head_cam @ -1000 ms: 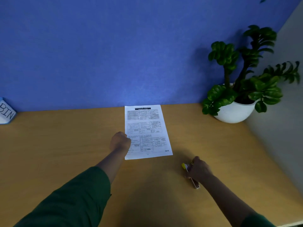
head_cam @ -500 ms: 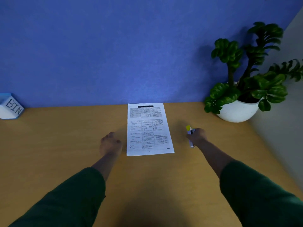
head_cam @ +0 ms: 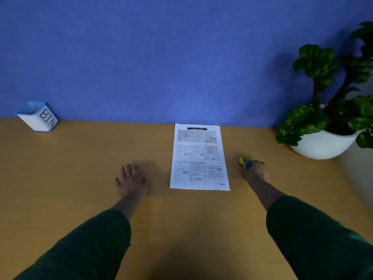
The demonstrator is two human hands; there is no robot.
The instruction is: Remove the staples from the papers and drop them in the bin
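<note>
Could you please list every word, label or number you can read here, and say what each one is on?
"BIN": handwritten in black on the white, blue-rimmed box by the blue wall.
Printed white paper sheet on the wooden desk: dark header, tables and corner page mark, all too small and blurred to read.

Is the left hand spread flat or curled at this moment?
Spread: the left hand lies palm-down on the desk with fingers straight and apart, left of the papers, touching nothing else.

1. "BIN", handwritten in black on the white box (head_cam: 37, 116), far left of the open left hand (head_cam: 132, 181).
2. Paper (head_cam: 199, 157) between both hands: print too small to read.
</note>
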